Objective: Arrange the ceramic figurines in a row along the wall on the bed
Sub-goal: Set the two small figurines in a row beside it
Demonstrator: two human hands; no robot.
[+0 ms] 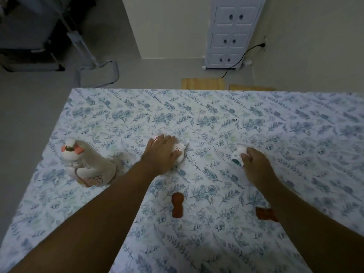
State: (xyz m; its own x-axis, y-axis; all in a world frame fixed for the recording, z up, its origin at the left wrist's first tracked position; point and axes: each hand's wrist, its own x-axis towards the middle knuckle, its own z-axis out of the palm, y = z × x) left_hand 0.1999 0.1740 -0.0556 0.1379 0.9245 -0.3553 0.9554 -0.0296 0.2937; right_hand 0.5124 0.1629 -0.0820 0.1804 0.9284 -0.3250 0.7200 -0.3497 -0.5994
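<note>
While both arms reach forward over the bed (295, 119), each of the hands rests on a small white figurine near the middle of the flowered sheet. The left hand (160, 154) lies palm down over a round white figurine (179, 152), fingers spread across its top; a painted face shows just past the knuckles, and a bit of red and white peeks out beyond the fingertips. Whether the fingers actually grip it, I cannot tell. The right hand (256, 164) curls around another white figurine (240, 152) with a teal mark on its side, thumb and fingers closed on it.

To the left of the left arm, well apart from the hand, a tall pale bird figurine (86, 166) stands upright near the bed's left edge. Closer to the person, a brown figurine (177, 207) lies on the sheet between the two forearms, untouched. A second reddish-brown figurine (265, 213) lies just beside the right forearm, partly hidden by it.

Beyond the bed's far edge stand a white cabinet (229, 34) and a black cable (239, 60) running to the wall.
</note>
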